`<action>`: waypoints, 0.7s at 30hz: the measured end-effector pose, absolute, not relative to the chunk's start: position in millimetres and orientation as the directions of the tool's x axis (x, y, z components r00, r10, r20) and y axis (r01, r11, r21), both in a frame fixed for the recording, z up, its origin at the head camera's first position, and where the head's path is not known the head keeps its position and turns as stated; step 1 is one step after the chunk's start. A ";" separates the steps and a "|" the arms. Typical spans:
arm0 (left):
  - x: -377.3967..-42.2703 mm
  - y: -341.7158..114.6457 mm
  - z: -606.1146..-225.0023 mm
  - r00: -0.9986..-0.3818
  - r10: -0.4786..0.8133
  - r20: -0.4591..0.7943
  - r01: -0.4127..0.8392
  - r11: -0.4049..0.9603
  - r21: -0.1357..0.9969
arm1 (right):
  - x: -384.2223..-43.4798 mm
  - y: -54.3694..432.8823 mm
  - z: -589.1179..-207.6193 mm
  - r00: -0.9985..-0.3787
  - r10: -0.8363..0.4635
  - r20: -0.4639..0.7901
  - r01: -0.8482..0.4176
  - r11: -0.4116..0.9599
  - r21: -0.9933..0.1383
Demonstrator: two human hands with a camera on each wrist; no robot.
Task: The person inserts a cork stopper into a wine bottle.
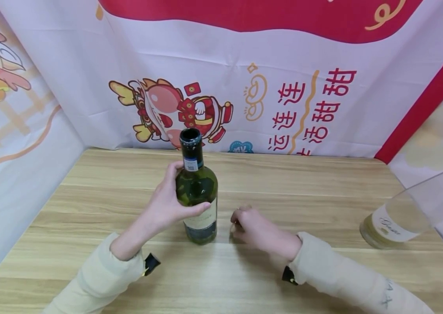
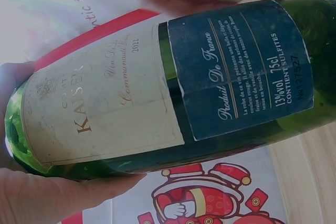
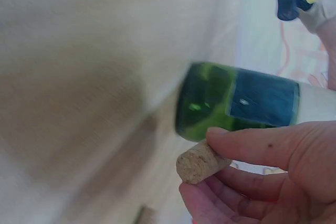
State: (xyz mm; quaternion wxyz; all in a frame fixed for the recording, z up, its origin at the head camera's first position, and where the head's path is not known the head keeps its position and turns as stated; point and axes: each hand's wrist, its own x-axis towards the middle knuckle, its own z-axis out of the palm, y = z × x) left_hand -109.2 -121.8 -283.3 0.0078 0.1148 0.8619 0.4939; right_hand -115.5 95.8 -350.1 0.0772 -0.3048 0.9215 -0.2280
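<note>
A green glass wine bottle (image 1: 197, 185) stands upright on the wooden table (image 1: 99, 192), its dark mouth uncovered. My left hand (image 1: 168, 206) grips it round the shoulder, thumb across the front and fingers behind the neck. The cream and dark blue labels (image 2: 239, 72) face the left wrist camera. To the right of the bottle, low over the table, my right hand (image 1: 255, 230) pinches a cork (image 3: 197, 165) between thumb and fingers. One flat end of the cork points away from the palm.
At the table's right side stands a clear glass bottle (image 1: 392, 223) with a white label and pale yellow at its base. A printed cloth (image 1: 221, 56) hangs along the table's back edge, and more cloth covers both sides. Black straps sit at both sleeve cuffs (image 1: 301, 257).
</note>
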 end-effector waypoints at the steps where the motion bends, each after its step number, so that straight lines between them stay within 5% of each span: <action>1: -109.0 -121.8 -283.2 -0.974 0.205 0.100 0.190 0.486 0.853 | -116.2 96.4 -346.7 -0.808 -0.589 0.005 -0.521 0.711 -0.473; 21: -108.1 -120.4 -283.1 -0.972 0.208 0.108 0.198 0.486 0.851 | -119.7 102.6 -267.4 -0.835 -0.436 0.335 -0.546 0.581 -0.603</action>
